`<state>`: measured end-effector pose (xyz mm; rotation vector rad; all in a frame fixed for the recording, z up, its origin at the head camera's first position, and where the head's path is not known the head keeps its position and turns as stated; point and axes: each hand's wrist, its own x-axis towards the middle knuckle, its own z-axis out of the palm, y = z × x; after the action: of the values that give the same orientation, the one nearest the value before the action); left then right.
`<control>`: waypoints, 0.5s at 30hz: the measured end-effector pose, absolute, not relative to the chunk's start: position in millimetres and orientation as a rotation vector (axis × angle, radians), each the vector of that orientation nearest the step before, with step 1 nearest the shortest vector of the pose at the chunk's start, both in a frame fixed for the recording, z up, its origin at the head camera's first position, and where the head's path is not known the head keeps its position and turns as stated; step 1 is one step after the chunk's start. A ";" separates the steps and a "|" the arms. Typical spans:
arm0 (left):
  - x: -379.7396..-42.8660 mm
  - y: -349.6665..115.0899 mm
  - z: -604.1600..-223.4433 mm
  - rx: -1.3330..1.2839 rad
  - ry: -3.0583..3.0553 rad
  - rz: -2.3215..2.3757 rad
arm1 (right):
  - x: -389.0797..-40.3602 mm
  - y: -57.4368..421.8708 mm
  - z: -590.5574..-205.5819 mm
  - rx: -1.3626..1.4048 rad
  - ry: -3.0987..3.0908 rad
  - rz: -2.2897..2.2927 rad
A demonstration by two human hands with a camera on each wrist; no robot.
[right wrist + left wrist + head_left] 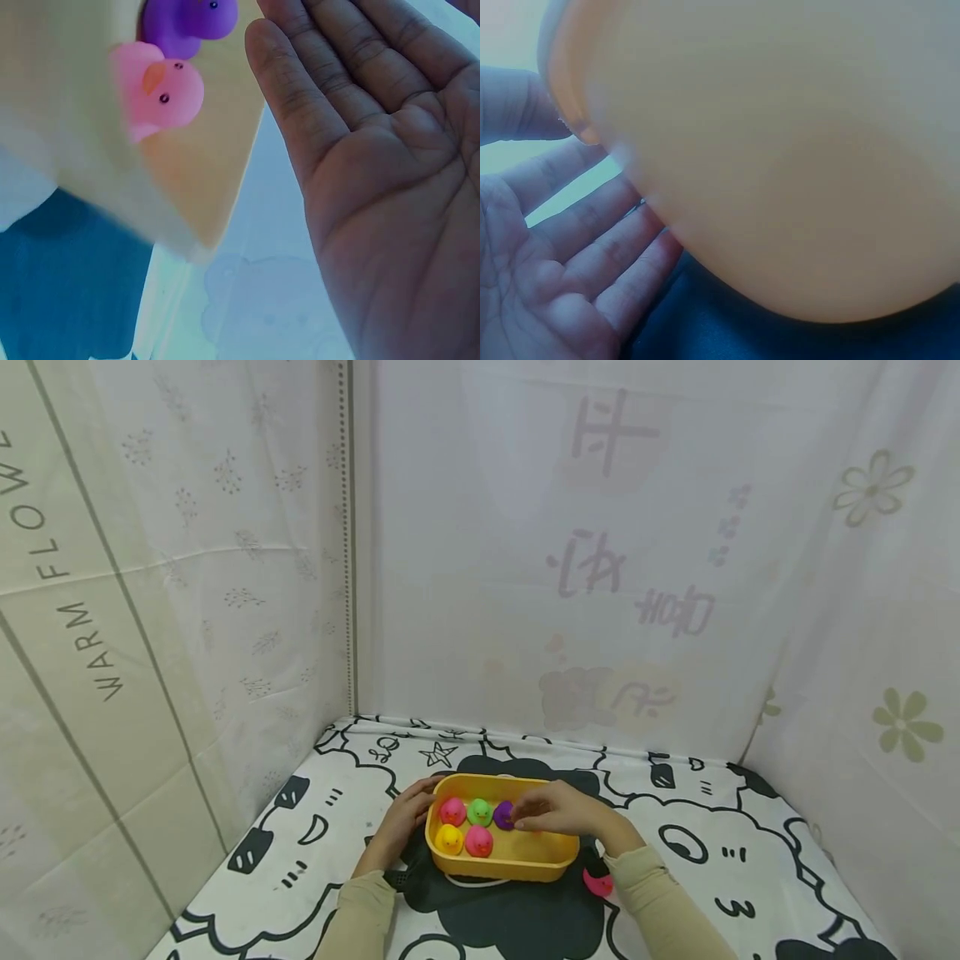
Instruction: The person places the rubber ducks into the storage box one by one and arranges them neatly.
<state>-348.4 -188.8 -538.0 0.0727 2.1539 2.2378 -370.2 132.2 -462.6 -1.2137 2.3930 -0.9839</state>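
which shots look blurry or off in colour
Head view: fairly even light, green duck small but readable; left wrist view: bluish cast over the left hand, yellow tray hazy; right wrist view: bluish too, tray's near wall blurred, face of the pink duck clear.

from where i stand, the right hand [561, 810] covers some of the yellow tray's floor and the edge of the purple duck [502, 816]; an orange speck [537, 832] beneath is too small to name. as best i can tell, the pink thing [598, 883] by the right sleeve is equally unreadable. at the left wrist, the tray's wall hides its contents and the left hand [562, 255] is cut off. at the right wrist, a blurred wall masks part of the pink duck [169, 94], and the fingertips leave the top edge.
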 end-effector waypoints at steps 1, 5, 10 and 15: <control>-348.6 -188.8 -537.8 0.071 2.146 2.242 | -369.1 135.0 -462.7 -1.216 2.403 -0.990; -348.1 -188.4 -536.3 0.086 2.167 2.233 | -367.6 147.4 -464.6 -1.208 2.450 -1.033; -347.7 -188.4 -535.7 0.068 2.185 2.216 | -366.7 162.3 -467.4 -1.152 2.458 -1.124; -348.8 -189.6 -536.1 0.036 2.167 2.205 | -364.6 173.4 -471.6 -1.107 2.473 -1.161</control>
<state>-348.8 -189.6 -536.1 0.0355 2.1675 2.2047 -364.6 173.4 -471.6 -1.1066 2.4725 -1.1615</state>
